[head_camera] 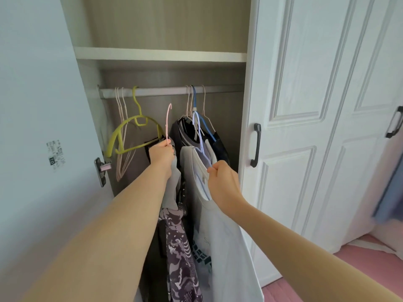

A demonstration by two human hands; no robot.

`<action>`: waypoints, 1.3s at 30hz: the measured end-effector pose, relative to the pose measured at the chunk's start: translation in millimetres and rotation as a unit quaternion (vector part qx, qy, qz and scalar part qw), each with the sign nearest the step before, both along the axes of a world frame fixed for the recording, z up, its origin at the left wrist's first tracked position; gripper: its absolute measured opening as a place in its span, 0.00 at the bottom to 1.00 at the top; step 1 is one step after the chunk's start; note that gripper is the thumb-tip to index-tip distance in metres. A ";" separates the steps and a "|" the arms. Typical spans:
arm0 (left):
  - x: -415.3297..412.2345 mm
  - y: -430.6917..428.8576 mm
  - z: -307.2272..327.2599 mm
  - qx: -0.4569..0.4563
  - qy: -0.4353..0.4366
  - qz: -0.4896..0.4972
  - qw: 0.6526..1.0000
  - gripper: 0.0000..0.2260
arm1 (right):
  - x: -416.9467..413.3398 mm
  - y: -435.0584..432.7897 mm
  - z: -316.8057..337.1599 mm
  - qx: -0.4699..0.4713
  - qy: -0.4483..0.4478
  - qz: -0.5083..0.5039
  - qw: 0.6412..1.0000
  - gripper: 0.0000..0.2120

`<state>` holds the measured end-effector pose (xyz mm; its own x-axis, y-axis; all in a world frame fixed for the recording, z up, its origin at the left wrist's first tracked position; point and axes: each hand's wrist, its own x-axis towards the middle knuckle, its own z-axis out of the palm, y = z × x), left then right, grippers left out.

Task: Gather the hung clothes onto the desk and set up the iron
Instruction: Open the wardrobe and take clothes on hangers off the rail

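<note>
Seemingly off rail (pixel 163 91), pink hanger (pixel 167 123) within left hand (pixel 161 154) grip.

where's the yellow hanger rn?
Head view, left: the yellow hanger hangs empty on the rod, between the bare pink hangers and the left hand.

Rail (pixel 163 91) w/ hangers (pixel 139 125) + clothes (pixel 177 132)

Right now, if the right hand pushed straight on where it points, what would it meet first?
Likely the dark garments on the white rail, behind the white T-shirt the right hand holds; depth unclear.
</note>
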<state>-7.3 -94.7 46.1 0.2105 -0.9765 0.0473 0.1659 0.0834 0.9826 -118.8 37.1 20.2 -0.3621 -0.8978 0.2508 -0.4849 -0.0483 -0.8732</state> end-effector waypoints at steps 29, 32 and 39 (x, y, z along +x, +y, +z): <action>-7.4 40.4 -55.0 0.150 0.062 -0.008 0.987 0.10 | 15.1 13.4 -21.5 0.020 -0.019 -0.012 1.000 0.06; -8.5 73.3 -51.9 0.145 0.061 -0.016 0.987 0.10 | 17.5 44.1 -15.9 0.010 -0.023 -0.010 1.000 0.11; 11.3 179.3 -24.5 0.114 0.058 -0.076 0.989 0.05 | 22.5 124.9 -0.2 0.012 -0.034 -0.014 0.999 0.08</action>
